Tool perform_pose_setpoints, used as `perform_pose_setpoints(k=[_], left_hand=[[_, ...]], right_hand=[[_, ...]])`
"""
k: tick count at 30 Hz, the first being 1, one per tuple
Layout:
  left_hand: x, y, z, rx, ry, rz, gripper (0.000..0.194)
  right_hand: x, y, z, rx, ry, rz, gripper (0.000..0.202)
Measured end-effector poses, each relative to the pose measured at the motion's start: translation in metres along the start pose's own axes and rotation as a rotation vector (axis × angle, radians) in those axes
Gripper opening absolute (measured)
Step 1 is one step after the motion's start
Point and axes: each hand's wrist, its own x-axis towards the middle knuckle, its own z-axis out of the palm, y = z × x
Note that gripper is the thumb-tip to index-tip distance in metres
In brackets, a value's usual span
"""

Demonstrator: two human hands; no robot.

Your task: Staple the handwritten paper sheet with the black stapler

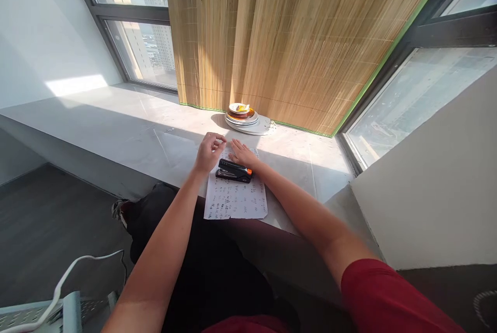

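Two bare hands reach forward over a pale tiled window ledge [135, 131], with one black stapler with an orange tip [234, 172] lying on the near side of both. The stapler rests on a white paper sheet covered in rows of handwriting [237, 202]; its long axis runs left to right, the orange end turned right and slightly nearer the wearer. The right grip [243, 153] is the closer one, just beyond the stapler, flat and palm down on the sheet's far part with its fingers stretched out. The left grip [212, 149] is raised at the sheet's far left, fingers curled and thumb close to the forefinger (whether they pinch anything small, I cannot tell). The right forearm [287, 190] slants past the orange end, closing off that side, while the left forearm runs to the left of the sheet. Farther off, beyond the hands, stands a stack of white and amber round plates [241, 125], and behind it hangs a tan slatted bamboo blind with green edging [272, 53].
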Motion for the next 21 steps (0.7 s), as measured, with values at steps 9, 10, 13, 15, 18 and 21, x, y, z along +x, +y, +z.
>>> perform_pose_setpoints(k=[9,10,13,15,18,21], left_hand=[[-0.009,-0.02,0.003,0.199,-0.349,-0.328,0.018],[-0.01,-0.022,0.002,0.242,-0.373,-0.338,0.02],[-0.012,-0.027,0.001,0.316,-0.409,-0.362,0.023],[-0.012,-0.028,0.001,0.336,-0.429,-0.356,0.024],[-0.011,-0.028,0.002,0.299,-0.415,-0.382,0.024],[-0.01,-0.027,0.004,0.099,-0.271,-0.56,0.019]], right_hand=[[-0.03,0.028,-0.024,0.164,0.14,0.059,0.054],[-0.033,0.026,-0.028,0.186,0.198,0.076,0.05],[-0.056,0.023,-0.042,0.362,0.374,0.142,0.045],[-0.081,0.024,-0.049,0.548,0.327,0.153,0.049],[-0.12,0.026,-0.052,0.707,0.115,0.125,0.049],[-0.142,0.025,-0.05,0.734,0.092,0.1,0.039]])
